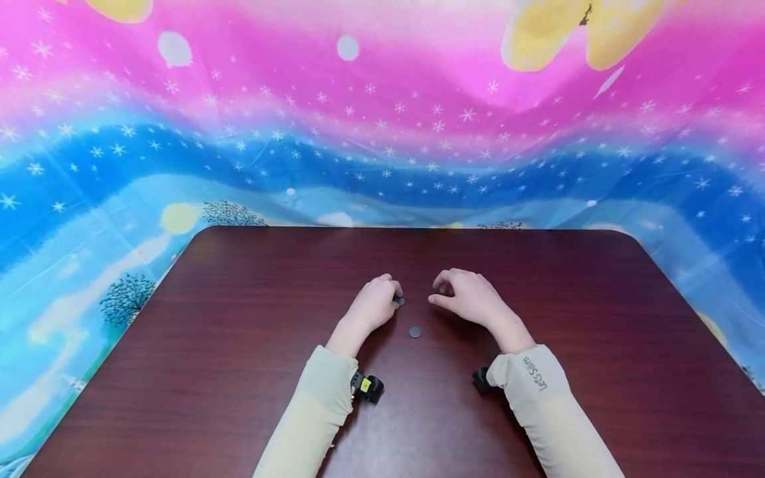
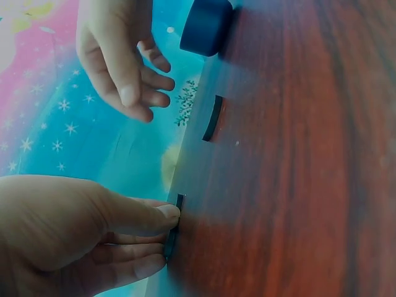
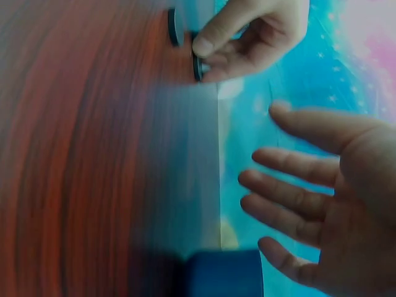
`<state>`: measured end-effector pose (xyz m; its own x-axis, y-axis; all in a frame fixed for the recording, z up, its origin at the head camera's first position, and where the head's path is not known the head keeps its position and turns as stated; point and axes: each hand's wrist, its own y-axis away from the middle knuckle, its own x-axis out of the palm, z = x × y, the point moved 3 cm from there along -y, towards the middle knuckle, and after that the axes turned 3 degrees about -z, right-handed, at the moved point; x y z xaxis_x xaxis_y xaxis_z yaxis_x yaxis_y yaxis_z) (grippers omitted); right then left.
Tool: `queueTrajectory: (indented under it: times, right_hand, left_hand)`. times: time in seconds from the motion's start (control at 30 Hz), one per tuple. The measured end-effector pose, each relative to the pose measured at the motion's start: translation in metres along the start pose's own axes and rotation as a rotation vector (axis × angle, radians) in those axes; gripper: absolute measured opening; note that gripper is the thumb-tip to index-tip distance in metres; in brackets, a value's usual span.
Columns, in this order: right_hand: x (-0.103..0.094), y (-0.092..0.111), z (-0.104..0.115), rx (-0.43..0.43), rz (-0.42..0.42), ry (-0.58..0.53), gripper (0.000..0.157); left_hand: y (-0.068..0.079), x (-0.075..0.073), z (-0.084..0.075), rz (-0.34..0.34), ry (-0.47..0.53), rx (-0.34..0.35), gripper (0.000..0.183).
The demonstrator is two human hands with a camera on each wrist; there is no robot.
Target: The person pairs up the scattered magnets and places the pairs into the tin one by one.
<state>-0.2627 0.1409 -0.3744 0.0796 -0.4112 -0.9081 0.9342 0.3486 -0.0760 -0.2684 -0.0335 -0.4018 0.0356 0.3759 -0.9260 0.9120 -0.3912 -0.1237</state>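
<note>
My left hand (image 1: pixel 373 304) pinches a small dark disc (image 1: pixel 400 301) between thumb and fingers, low over the brown table. In the left wrist view that disc (image 2: pixel 179 201) stands edge-on beneath the thumb, partly covered by it. A second dark disc (image 1: pixel 415 332) lies on the table, nearer the body and slightly right of the pinched one. To the right, my right hand (image 1: pixel 472 297) hovers with fingers spread and loosely bent. In the right wrist view nothing lies between the fingers of this hand (image 3: pixel 371 198).
The dark wood-grain table (image 1: pixel 239 372) has rounded far corners. A printed cloth (image 1: pixel 382 133) in pink and blue hangs behind it. A black camera (image 1: pixel 373 389) is strapped at the left wrist, another camera (image 1: pixel 481 380) at the right, both low by the tabletop.
</note>
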Motion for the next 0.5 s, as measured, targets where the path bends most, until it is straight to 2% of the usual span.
queueTrajectory:
  times: [0.17,0.5]
  right_hand:
    - [-0.003,0.008,-0.01,-0.046,0.018,-0.026,0.039]
    - [-0.006,0.022,-0.026,-0.059,0.079,-0.109,0.061]
  left_hand:
    - [0.0,-0.001,0.0,-0.004,-0.003,0.009,0.014]
    - [0.002,0.0,0.001,-0.001,0.011,0.016,0.014]
